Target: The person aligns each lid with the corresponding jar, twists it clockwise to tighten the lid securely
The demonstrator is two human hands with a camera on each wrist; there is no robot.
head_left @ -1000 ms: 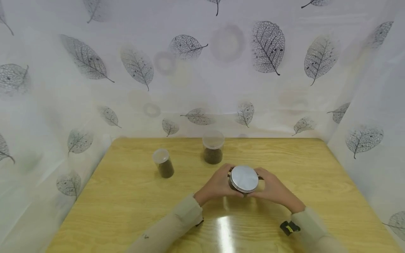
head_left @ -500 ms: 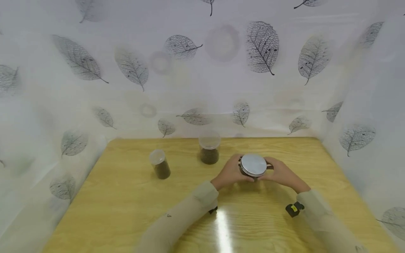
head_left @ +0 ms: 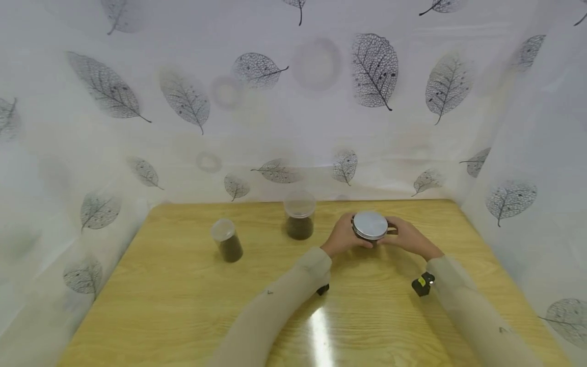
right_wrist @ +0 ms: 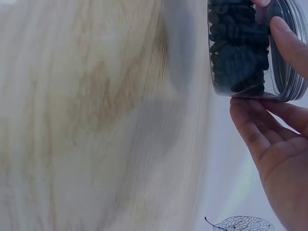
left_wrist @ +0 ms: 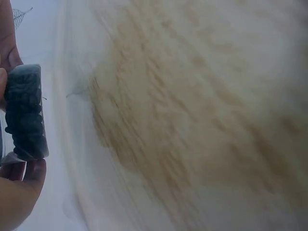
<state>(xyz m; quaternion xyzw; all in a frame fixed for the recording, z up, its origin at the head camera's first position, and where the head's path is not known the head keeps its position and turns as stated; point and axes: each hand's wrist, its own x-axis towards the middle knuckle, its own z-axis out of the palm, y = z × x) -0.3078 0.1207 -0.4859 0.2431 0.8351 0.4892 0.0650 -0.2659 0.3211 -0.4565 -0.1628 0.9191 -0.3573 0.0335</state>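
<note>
Both hands hold a clear round jar with a silver lid, right of the table's middle. My left hand curls round its left side, the thumb along the front. On the opposite side my right hand grips it with bent fingers, its thumb also at the front. Dark bean-like pieces fill much of the jar in the right wrist view. At the left edge of the left wrist view, the same dark-filled jar appears between fingers. From the head, the lid hides the contents.
Near the back edge of the wooden table stands a clear container, partly filled with dark stuff. A narrower container with similar filling is farther left. A leaf-print sheet hangs behind and along both sides.
Both hands have carried the lidded jar away from the body and somewhat right, toward the table's back. The view has turned slightly right. The other two containers stay in place.
</note>
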